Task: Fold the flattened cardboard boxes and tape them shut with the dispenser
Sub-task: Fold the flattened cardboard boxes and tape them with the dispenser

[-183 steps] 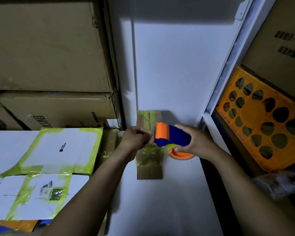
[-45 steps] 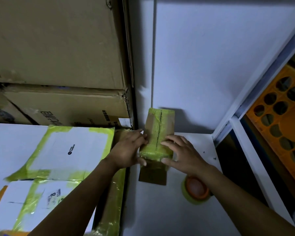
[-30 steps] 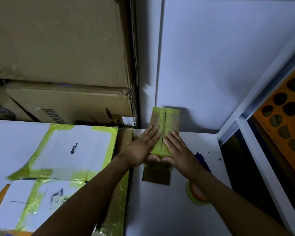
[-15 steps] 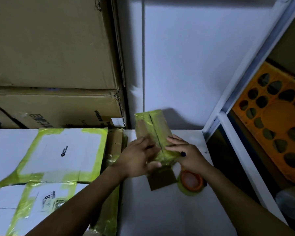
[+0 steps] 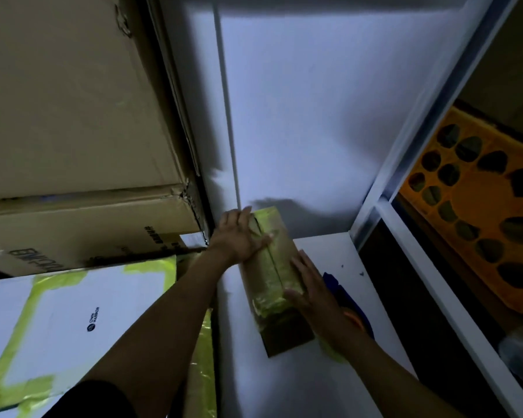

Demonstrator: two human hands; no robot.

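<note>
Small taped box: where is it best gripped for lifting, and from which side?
Probably across its two long side walls near mid-length, coming from above. The small taped box is long and narrow and lies flat on the white table. The left hand and right hand lie flat on it, one per side.

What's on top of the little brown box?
Two flat hands: the left hand at the far end of the box, the right hand nearer. Between them yellow-green tape shows; what's under the palms is hidden.

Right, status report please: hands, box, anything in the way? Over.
Left hand flat on far end of box; right hand flat along its near right edge. Box taped, lying on shelf. Dispenser beside right hand, nothing blocking.
</note>
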